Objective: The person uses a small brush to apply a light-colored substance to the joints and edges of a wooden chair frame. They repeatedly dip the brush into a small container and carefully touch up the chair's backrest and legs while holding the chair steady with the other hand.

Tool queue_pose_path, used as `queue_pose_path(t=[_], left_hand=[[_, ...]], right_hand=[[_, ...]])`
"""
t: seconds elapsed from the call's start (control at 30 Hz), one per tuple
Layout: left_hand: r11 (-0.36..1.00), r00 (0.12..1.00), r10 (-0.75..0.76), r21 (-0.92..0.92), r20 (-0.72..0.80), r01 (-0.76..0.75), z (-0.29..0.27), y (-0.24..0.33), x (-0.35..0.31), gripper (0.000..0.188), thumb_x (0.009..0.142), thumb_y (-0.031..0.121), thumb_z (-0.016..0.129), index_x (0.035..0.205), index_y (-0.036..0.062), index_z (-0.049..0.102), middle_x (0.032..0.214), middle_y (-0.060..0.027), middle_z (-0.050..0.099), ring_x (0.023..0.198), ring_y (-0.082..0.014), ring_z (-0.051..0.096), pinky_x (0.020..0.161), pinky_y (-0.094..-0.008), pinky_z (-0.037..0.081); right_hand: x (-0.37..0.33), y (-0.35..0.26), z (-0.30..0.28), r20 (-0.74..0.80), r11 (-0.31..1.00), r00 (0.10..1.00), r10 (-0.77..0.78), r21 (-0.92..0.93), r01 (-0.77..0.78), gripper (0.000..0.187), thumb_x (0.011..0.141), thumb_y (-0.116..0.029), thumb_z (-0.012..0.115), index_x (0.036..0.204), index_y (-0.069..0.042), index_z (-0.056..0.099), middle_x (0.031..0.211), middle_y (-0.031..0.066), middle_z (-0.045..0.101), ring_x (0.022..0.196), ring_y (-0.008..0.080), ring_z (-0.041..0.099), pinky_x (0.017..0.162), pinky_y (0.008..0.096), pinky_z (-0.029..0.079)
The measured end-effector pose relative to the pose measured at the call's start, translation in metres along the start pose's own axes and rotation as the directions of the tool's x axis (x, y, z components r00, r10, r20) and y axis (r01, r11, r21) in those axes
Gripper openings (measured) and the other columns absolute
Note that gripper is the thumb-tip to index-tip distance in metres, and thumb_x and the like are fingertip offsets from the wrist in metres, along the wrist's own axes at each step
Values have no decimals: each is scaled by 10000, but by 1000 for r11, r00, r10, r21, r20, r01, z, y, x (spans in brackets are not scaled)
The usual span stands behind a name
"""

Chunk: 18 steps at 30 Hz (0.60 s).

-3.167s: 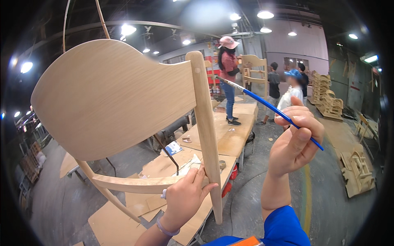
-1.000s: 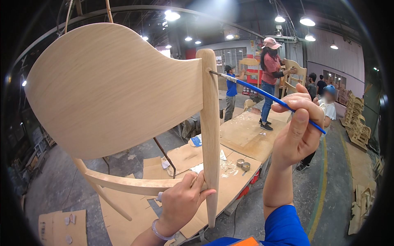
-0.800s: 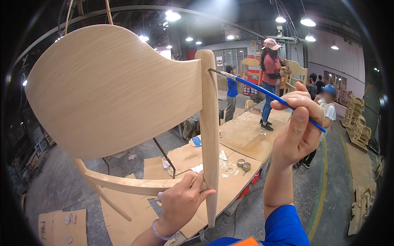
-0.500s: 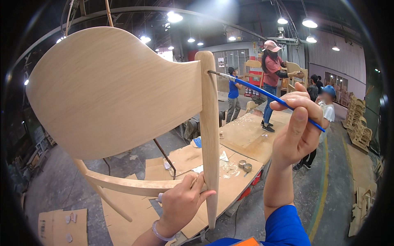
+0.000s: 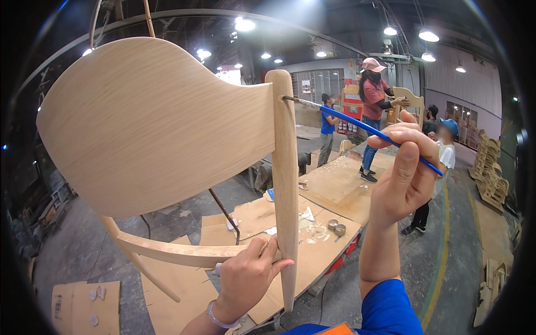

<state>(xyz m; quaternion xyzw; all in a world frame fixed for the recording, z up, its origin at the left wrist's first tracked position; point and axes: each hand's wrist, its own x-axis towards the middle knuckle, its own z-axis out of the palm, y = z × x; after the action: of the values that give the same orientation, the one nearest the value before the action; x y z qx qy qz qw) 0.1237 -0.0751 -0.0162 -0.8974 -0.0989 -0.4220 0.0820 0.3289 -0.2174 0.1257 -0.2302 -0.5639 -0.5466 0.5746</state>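
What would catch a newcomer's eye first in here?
Probably the broad, pale wooden chair back, filling much of the left side. Next, the blue brush in the right hand, its tip at the upright post. Behind, a person in a pink cap stands on the table.

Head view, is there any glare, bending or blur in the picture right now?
Head view: lamps burn out white, with hazy glare at top centre; head view, toward the rim: dark corners, and the yellow floor line bends; head view, background: a blurred patch below the blue cap; head view, up close: brush and right hand look clear.
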Motion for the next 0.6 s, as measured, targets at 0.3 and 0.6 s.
queue_pose_path(t=[0.3,0.6], left_hand=[[1000,1000,-19,19,24,18,3,-5,-1,576,842,543,755,1207,98,749,914,11,675,601,-140,674,481,-278,499],[999,1000,-23,32,1,23,7,-7,1,576,860,556,734,1202,93,750,918,-6,676,597,-148,678,477,-287,500]], right_hand=[[-2,5,8,-7,1000,1000,4,11,-4,172,1092,-161,534,1076,-19,628,882,109,746,824,179,701,1118,495,385],[-6,11,11,-11,999,1000,28,24,-28,168,1098,-155,516,1079,-26,622,850,101,758,851,168,688,1112,497,386]])
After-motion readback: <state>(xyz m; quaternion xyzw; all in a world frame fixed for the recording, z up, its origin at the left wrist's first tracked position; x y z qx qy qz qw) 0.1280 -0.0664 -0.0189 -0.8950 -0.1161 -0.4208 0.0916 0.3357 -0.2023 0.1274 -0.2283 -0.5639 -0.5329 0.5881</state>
